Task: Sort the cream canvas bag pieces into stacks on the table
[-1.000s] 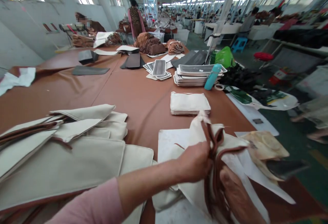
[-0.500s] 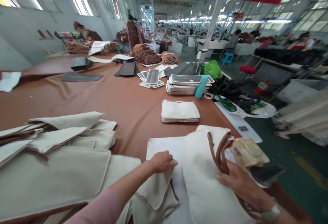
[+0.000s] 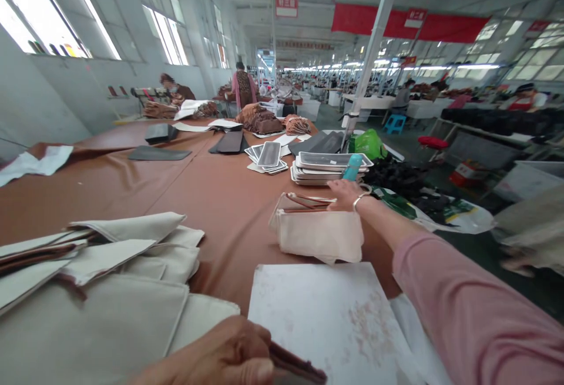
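My right hand (image 3: 343, 194) is stretched far forward, its fingers closed on the brown-trimmed top of a cream fabric bag piece (image 3: 321, 235). That piece sags over the spot where a small white stack lay, and now hides it. At the bottom edge, my left hand (image 3: 231, 350) is closed on another fabric piece, of which mainly a brown edge (image 3: 297, 364) shows. The rest of that piece is cut off by the frame. Between my hands lies a white board (image 3: 308, 303) with brownish stains. A pile of cream panels (image 3: 101, 308) with brown edging spreads out on the left.
Beyond my right hand stand a stack of white-rimmed trays (image 3: 308, 174) and a turquoise bottle (image 3: 352, 167). Grey panels (image 3: 158, 153) and brown bundles (image 3: 259, 119) lie farther back on the brown-covered table (image 3: 211, 197). A post (image 3: 368, 50) rises at its right edge. Other people work behind.
My right hand has carried the cream piece forward and left, off the white board onto the small stack. My left hand has drawn back toward me. The view has tilted up.
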